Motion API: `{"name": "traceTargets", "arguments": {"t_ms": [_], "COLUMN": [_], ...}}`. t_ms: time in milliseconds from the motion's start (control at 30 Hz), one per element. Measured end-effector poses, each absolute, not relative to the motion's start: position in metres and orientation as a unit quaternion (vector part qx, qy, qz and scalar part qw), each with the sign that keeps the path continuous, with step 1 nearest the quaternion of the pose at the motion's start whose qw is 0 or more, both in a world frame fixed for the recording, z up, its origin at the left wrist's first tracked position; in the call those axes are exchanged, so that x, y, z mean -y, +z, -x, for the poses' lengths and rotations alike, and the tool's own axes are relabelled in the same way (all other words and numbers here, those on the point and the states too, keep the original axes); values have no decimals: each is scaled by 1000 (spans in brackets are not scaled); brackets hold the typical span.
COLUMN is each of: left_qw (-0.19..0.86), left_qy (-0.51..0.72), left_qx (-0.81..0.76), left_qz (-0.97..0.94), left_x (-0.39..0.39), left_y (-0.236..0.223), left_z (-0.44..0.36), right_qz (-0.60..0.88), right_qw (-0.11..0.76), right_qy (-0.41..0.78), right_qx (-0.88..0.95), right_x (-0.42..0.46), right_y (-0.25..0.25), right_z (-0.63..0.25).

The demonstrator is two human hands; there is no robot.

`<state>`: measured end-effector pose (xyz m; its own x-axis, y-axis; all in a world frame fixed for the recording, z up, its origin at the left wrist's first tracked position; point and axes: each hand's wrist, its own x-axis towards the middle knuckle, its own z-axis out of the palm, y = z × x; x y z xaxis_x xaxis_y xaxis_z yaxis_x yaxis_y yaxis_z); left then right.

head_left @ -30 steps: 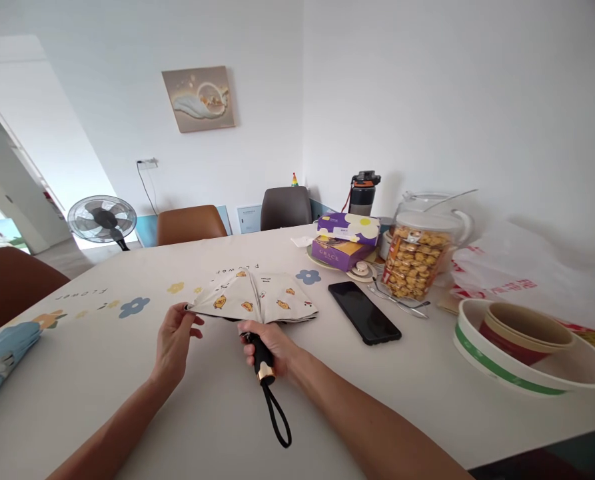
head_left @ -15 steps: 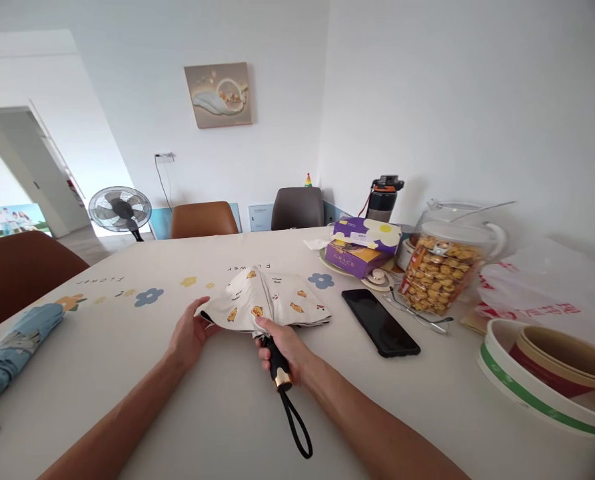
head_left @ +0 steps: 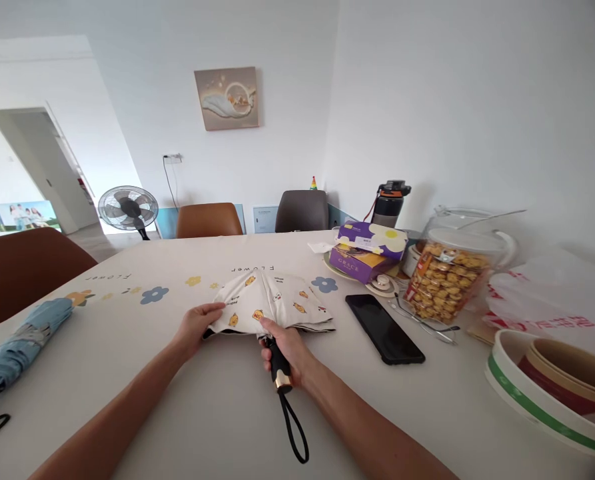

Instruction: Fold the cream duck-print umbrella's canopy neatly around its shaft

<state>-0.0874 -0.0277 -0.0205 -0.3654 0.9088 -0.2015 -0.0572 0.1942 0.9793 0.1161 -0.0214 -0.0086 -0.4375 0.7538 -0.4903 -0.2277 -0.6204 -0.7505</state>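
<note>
A cream folding umbrella (head_left: pixel 277 303) printed with small yellow ducks lies loosely collapsed on the white table (head_left: pixel 177 400). My right hand (head_left: pixel 288 347) is closed round its black handle (head_left: pixel 278 365), whose gold ring and black wrist loop (head_left: pixel 294 430) trail toward me. My left hand (head_left: pixel 197 328) pinches the canopy's left edge, fingers curled on the fabric.
A black phone (head_left: pixel 384 319) lies right of the umbrella. Beyond it stand a purple box (head_left: pixel 364 253), a jar of snacks (head_left: pixel 444 277), a dark bottle (head_left: pixel 390 203) and nested paper bowls (head_left: pixel 552 380). A folded blue umbrella (head_left: pixel 20 343) rests at the far left. Chairs (head_left: pixel 210 220) and a fan (head_left: pixel 127 208) stand behind.
My left hand has shifted its hold along the canopy's left edge, from cupping under it to pinching on top. The right hand keeps its grip on the handle; the view panned slightly.
</note>
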Motion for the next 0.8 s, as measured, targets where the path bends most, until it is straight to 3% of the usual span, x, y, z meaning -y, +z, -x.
{"name": "traceTargets", "arguments": {"t_ms": [200,333,400,533,800], "left_qw": [249,70,92,251,309], "left_qy": [390,427,458,443,544], "left_qx": [-749,-719,-671,-622,-628], "left_qz": [-474,-544,-576,-595,-463], "left_x": [23,23,23,12,-21], "left_y": [-33,-26,-19,-4,23], "left_z": [90,80,62,16,-13], "right_qz": [448,448,453,468,483], "right_qw": [309,316,320,305,282], "right_qy": [767,760,750,727,677], "right_qx": [339,349,359,399,479], "right_x": [23,24,25,27,32], "right_y": [-7,-3,-2,0,-3], "right_z": [-115,-115,-115,-114,-112]}}
